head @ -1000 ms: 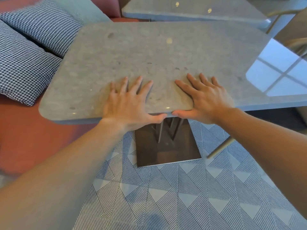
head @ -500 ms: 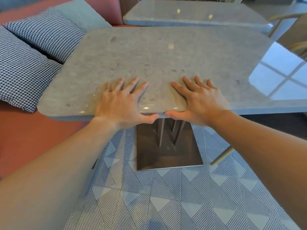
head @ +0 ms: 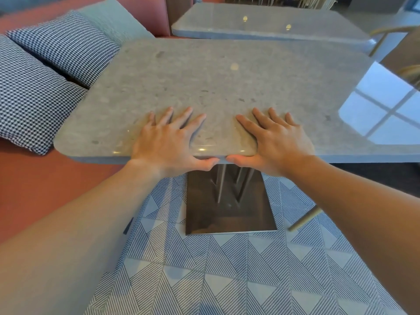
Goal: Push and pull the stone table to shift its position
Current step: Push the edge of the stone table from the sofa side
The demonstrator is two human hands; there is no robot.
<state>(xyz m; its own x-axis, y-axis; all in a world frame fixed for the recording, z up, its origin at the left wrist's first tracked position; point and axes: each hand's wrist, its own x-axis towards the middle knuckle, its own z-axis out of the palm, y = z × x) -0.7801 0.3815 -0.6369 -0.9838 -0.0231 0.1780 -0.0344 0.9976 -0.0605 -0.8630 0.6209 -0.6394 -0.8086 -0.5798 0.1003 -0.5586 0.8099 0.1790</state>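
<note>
Stone table (head: 227, 87) | left hand (head: 168, 142), right hand (head: 277, 142) gripping near edge | thumbs tucked beneath, partly hidden

stone tables (head: 227, 87): 2 | cushions (head: 34, 98): 3 | hands (head: 168, 142): 2

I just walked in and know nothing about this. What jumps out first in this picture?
Two bare hands, the left hand and right hand, lie side by side on the near edge of a grey stone table, fingers spread on top and thumbs hooked under the rim. To the left, houndstooth cushions sit on a red sofa. Below the table, its dark metal base stands on a striped triangle-patterned floor.
</note>
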